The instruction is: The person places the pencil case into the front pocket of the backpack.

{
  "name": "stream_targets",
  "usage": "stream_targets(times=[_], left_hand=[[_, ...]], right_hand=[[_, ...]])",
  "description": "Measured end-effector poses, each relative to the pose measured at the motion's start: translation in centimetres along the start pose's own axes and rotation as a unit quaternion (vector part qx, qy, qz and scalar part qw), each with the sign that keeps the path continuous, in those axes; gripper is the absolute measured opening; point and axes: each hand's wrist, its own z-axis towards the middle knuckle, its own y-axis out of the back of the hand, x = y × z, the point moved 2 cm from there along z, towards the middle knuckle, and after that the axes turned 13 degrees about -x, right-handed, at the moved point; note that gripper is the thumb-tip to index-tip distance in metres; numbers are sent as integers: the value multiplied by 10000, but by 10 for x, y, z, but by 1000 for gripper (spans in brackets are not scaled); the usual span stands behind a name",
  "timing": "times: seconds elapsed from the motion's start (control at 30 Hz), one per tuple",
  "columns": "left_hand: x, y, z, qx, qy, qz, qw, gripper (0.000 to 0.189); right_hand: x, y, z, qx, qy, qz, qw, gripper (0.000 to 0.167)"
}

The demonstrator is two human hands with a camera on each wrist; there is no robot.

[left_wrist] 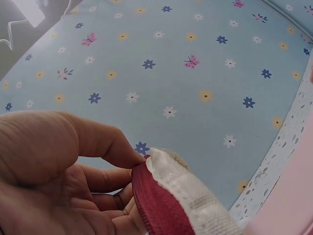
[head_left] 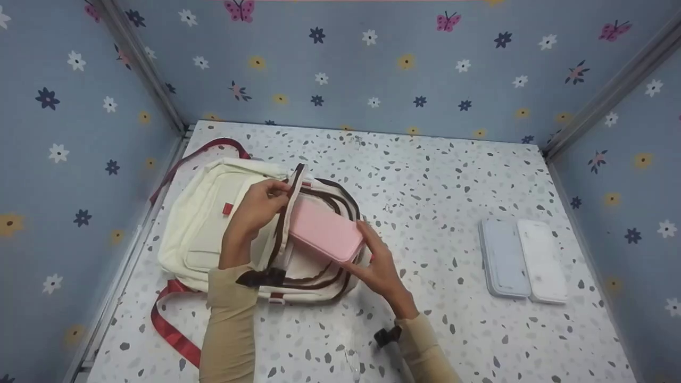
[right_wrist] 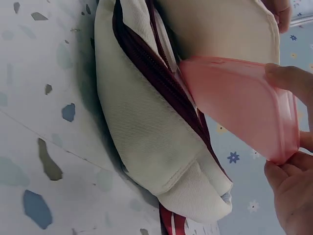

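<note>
A cream backpack (head_left: 202,223) with dark red zips and straps lies on the table, its zipped opening facing right. My left hand (head_left: 258,207) pinches the edge of the raised flap (head_left: 290,213); in the left wrist view the thumb and fingers grip its dark red zip tape (left_wrist: 156,200). My right hand (head_left: 378,263) holds the outer end of a pink plastic case (head_left: 327,229) between thumb and fingers. The case's other end is inside the opening, partly hidden behind the flap. The right wrist view shows the case (right_wrist: 239,103) tilted over the zip (right_wrist: 161,73).
Two flat cases, one pale blue (head_left: 505,258) and one white (head_left: 542,260), lie side by side at the table's right. A red strap (head_left: 175,330) trails at the front left. Flower-patterned walls (head_left: 346,69) enclose the speckled table (head_left: 425,186) at the back and sides.
</note>
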Motion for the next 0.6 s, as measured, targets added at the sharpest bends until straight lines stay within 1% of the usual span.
stream_targets(times=[0.03, 0.07, 0.1, 0.13, 0.17, 0.2, 0.23, 0.3, 0.37, 0.47, 0.53, 0.6], left_hand=[[20, -1, 14, 110, 36, 8, 9999, 27], [36, -2, 27, 170, 83, 52, 9998, 28], [49, -3, 35, 255, 38, -21, 9997, 29], [54, -4, 39, 226, 52, 55, 9997, 29], [61, -5, 44, 206, -5, 28, 9998, 28], [60, -6, 43, 164, -4, 192, 9997, 29], [63, -7, 45, 118, -46, 201, 9997, 28], [65, -9, 46, 69, -120, 293, 9995, 28], [65, -10, 46, 54, -162, 373, 9992, 28], [66, -11, 45, 35, -147, 407, 9991, 28], [65, -10, 44, 27, -137, 383, 9992, 28], [63, -10, 44, -3, -116, 362, 9993, 28]], right_hand=[[-17, -8, 0, 109, -206, -101, 9997, 83], [-33, -16, 0, 163, -362, -149, 9991, 88], [-45, -23, -1, 99, -347, -166, 9992, 91], [-47, -24, 2, 168, -474, -179, 9986, 95], [-53, -26, 3, 222, -497, -211, 9983, 97], [-54, -27, 5, 279, -622, -269, 9973, 99], [-56, -27, 6, 395, -690, -330, 9963, 100], [-60, -28, 9, 496, -806, -400, 9947, 101], [-60, -29, 12, 471, -868, -356, 9945, 101], [-61, -31, 14, 292, -829, -217, 9959, 96], [-60, -33, 13, 119, -734, -153, 9971, 93], [-60, -34, 12, -5, -672, -185, 9976, 91]])
